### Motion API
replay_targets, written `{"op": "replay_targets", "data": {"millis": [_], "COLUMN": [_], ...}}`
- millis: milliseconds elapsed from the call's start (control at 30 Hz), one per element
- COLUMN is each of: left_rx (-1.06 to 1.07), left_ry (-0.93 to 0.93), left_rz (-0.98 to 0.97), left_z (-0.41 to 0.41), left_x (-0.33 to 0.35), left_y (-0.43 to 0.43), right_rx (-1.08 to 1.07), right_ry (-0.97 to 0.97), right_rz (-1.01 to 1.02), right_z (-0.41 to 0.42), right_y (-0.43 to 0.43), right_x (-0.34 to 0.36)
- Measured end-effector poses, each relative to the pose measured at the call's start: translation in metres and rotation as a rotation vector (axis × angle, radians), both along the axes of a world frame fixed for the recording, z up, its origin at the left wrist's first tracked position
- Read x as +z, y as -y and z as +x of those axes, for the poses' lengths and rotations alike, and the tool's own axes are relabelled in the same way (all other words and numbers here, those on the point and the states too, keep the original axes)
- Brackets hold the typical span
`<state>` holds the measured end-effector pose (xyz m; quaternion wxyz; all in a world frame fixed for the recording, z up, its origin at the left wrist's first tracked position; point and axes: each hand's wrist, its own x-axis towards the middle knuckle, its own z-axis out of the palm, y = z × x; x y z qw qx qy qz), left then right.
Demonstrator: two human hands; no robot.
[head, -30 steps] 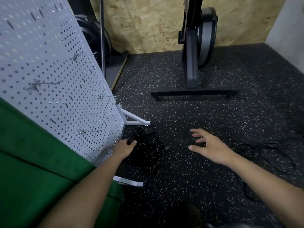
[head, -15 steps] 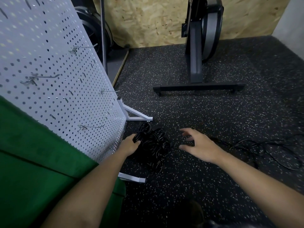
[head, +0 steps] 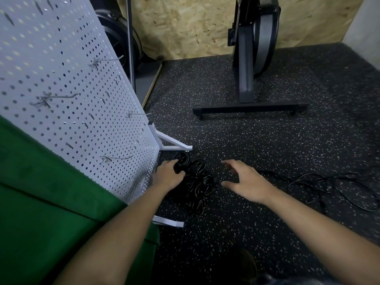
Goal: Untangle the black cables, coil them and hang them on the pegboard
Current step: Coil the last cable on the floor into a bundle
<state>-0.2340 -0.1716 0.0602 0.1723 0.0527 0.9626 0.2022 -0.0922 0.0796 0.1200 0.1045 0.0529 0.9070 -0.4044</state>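
The left hand [head: 168,177] grips a loop of the glossy black cable tangle [head: 198,187] on the speckled rubber floor [head: 267,145] by the white perforated metal pegboard [head: 61,79]'s foot, the right hand [head: 244,179] open beside it, so a one-sided yank could well tighten the knots.

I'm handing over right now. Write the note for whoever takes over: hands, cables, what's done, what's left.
Left hand grips the black cable bundle on the floor beside the foot of the pegboard.
Right hand open, hovering right of the bundle, holding nothing.
Loose cables sprawl on the floor farther right.
Done: nothing hung; visible hooks are bare.
Left: untangle, coil, hang.
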Motion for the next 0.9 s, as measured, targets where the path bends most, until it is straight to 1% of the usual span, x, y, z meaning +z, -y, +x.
{"op": "replay_targets", "data": {"millis": [100,233,333,533,600,733,900], "left_rx": [-0.056,-0.102,-0.162,-0.365,-0.451,-0.607,-0.705], "left_ry": [-0.070,-0.073,-0.061,0.022,0.059,0.145,0.222], "left_rz": [-0.019,-0.040,-0.008,0.158,0.184,0.180,0.138], "left_z": [0.005,0.006,0.011,0.029,0.039,0.060,0.080], "left_x": [0.008,0.010,0.017,0.032,0.038,0.044,0.027], "left_y": [-0.011,-0.023,-0.036,-0.086,-0.112,-0.162,-0.213], "right_rx": [0.001,-0.007,-0.025,-0.120,-0.158,-0.240,-0.371], "right_ry": [-0.005,-0.008,-0.002,0.003,0.005,0.038,0.088], "right_rz": [0.006,0.006,0.001,0.000,0.016,0.062,0.053], "right_z": [-0.002,0.000,0.005,0.029,0.041,0.068,0.102], "right_y": [0.000,-0.006,-0.012,-0.033,-0.047,-0.080,-0.123], "right_x": [0.000,0.000,0.002,0.009,0.008,0.005,-0.012]}}
